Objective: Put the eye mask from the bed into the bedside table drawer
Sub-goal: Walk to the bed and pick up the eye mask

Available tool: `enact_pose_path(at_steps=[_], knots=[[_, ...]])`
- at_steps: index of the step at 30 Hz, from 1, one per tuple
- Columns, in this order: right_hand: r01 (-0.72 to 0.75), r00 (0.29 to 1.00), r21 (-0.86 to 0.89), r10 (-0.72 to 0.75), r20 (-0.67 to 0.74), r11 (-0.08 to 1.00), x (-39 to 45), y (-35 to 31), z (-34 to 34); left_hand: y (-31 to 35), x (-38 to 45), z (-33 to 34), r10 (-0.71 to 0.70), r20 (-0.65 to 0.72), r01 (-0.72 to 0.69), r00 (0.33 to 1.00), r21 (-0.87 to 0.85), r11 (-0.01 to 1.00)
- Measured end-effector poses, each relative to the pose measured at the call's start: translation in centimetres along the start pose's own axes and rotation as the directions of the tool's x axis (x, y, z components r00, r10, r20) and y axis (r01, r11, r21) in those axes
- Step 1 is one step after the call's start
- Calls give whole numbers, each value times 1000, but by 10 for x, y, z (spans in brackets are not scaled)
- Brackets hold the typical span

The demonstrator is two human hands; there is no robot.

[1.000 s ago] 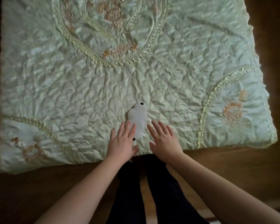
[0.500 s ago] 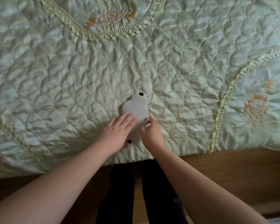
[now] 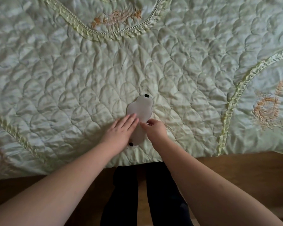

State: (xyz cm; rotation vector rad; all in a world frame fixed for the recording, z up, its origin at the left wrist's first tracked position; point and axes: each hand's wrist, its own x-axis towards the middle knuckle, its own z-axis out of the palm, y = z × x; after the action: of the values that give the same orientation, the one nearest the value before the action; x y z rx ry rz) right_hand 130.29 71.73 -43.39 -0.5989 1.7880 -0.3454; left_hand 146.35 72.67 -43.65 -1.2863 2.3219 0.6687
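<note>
A pale eye mask (image 3: pixel 140 110) with small black strap ends lies flat on the quilted green bedspread (image 3: pixel 72 75), near the bed's front edge. My left hand (image 3: pixel 120 132) rests flat on the mask's left side, fingers together and stretched out. My right hand (image 3: pixel 153 128) has its fingertips curled and pinched at the mask's right edge, near its narrow middle. The lower part of the mask is partly hidden between the two hands. No bedside table or drawer is in view.
The bedspread has ruffled yellow trim (image 3: pixel 232 101) and orange embroidery (image 3: pixel 266 108). Below the bed's edge lies a brown wooden floor (image 3: pixel 243 173), and my dark-trousered legs (image 3: pixel 134 201) stand against the bed.
The view has drawn closer to the bed. Both hands moved forward onto the mask; the right hand went from flat and spread to pinching the mask's edge.
</note>
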Motion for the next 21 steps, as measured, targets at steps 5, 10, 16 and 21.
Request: enact_pose_path(at_steps=[5, 10, 16, 21], knots=[[65, 997, 130, -70, 33, 989, -15, -3, -5, -6, -3, -10, 8, -81, -15, 997, -89, 996], [4, 989, 392, -61, 133, 920, -30, -3, -13, 0, -4, -22, 54, -189, -80, 980, -132, 988], [53, 995, 307, -77, 67, 950, -41, 0, -16, 10, -7, -25, 67, -217, -93, 974, -114, 989], [31, 993, 317, -67, 101, 948, -49, -2, -17, 14, -10, -31, 68, -187, -93, 980, -133, 987]])
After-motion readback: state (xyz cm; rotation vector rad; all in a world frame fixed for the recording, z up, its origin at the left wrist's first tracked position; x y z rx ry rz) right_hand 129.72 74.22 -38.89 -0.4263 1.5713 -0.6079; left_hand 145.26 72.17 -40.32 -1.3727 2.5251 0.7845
